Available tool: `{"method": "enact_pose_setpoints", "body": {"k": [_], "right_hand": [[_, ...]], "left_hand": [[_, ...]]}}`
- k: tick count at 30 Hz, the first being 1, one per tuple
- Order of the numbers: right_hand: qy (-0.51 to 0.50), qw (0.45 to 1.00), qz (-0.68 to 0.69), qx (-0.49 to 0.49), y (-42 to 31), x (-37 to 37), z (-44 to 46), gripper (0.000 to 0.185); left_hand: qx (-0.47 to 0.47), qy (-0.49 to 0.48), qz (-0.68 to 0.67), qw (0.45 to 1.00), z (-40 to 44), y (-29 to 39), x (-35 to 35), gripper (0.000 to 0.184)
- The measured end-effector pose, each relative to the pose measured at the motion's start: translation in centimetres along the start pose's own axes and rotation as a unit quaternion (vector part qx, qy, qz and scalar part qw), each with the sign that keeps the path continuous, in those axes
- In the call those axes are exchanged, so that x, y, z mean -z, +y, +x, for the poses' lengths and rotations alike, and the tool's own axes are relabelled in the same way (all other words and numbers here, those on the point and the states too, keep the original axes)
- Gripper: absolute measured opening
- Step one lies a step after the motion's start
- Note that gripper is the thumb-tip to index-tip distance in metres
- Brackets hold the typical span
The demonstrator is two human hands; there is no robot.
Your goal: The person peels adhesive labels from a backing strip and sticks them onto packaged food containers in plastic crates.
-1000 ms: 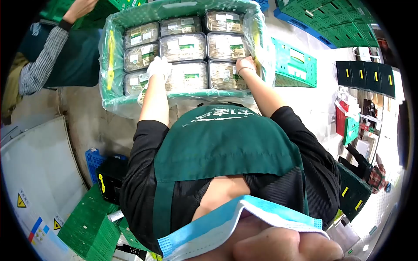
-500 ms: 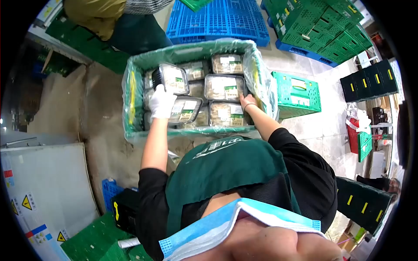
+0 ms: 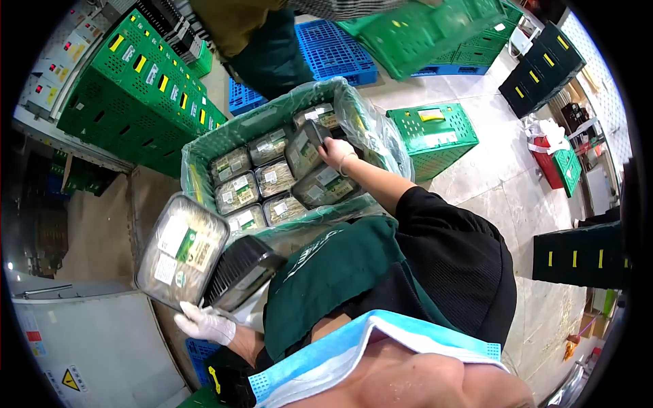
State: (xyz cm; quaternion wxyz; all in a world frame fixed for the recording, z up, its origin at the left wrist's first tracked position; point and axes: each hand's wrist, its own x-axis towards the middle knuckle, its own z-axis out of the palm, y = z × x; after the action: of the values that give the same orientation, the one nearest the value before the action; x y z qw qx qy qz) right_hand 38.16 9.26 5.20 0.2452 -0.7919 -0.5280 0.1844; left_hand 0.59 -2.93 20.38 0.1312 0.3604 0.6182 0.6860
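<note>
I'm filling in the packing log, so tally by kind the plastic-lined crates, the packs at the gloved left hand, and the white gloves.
Plastic-lined crate: 1
Packs at the left hand: 2
White glove: 1
Total: 4

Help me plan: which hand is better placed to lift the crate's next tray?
Probably the right hand: it holds a tilted food tray at the lined crate; the gloved left hand, outside it, holds two food trays.

Dark-green-aproned co-worker (image 3: 269, 58), far: upper body cut off.
Green perforated plastic crate (image 3: 425, 41), far: blurred.
White paper label (image 3: 172, 234), left: print too small.
Ribbed black plastic tray (image 3: 239, 270), near left: contents hidden.
</note>
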Motion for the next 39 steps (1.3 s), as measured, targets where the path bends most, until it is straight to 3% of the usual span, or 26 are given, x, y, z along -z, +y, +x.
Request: {"method": "enact_pose_setpoints", "body": {"k": [4,6,8,9,10,14,17,18,20,24,26,31,35,39], "right_hand": [[0.102,0.991,0.068,0.061,-2.4,3.6,-1.1,0.031],[0.130,0.975,0.162,0.083,-3.5,6.5,-2.9,0.031],[0.135,0.968,0.193,0.084,-4.5,9.1,-5.5,0.031],[0.140,0.965,0.202,0.095,-4.7,9.9,-6.8,0.031],[0.147,0.960,0.212,0.107,-4.6,10.4,-8.1,0.030],[0.157,0.967,0.178,0.096,-2.9,10.6,-12.7,0.030],[0.144,0.973,0.152,0.094,-1.7,11.2,-15.2,0.029],[0.130,0.977,0.138,0.096,-1.4,11.6,-16.0,0.029],[0.126,0.980,0.129,0.079,-0.9,12.2,-16.9,0.028],[0.142,0.974,0.148,0.098,0.7,13.2,-17.6,0.027],[0.163,0.965,0.148,0.144,1.8,13.6,-17.6,0.025],[0.171,0.941,0.149,0.251,6.9,16.7,-17.5,0.026],[0.174,0.892,0.151,0.390,13.1,20.9,-17.4,0.028],[0.134,0.868,0.171,0.446,19.7,25.5,-17.3,0.029]], "left_hand": [[-0.066,0.025,0.088,0.994,-1.8,-0.6,3.2,0.022],[0.029,0.015,0.086,0.996,-1.5,-1.9,4.9,0.023],[-0.020,0.045,0.106,0.993,-1.2,-3.5,5.3,0.023],[0.018,0.034,0.105,0.994,-1.3,-3.2,5.2,0.022],[-0.035,-0.066,0.163,0.984,-0.3,-5.4,6.9,0.022],[0.019,-0.103,0.114,0.988,-0.5,-7.0,5.8,0.020],[-0.041,-0.130,0.081,0.987,-0.9,-8.4,4.5,0.020],[0.018,-0.142,0.048,0.988,-1.5,-7.5,4.1,0.021],[-0.016,-0.160,0.037,0.986,-2.2,-7.3,3.6,0.022],[-0.041,-0.175,0.099,0.979,-3.7,-7.0,2.9,0.026],[-0.006,-0.168,0.086,0.982,-5.2,-5.4,1.7,0.027],[-0.151,-0.135,0.164,0.966,-9.4,-3.4,-1.0,0.029],[-0.127,-0.136,0.152,0.971,-14.9,-0.2,-4.4,0.029],[-0.127,-0.126,0.223,0.958,-20.7,4.1,-8.3,0.028]]}}
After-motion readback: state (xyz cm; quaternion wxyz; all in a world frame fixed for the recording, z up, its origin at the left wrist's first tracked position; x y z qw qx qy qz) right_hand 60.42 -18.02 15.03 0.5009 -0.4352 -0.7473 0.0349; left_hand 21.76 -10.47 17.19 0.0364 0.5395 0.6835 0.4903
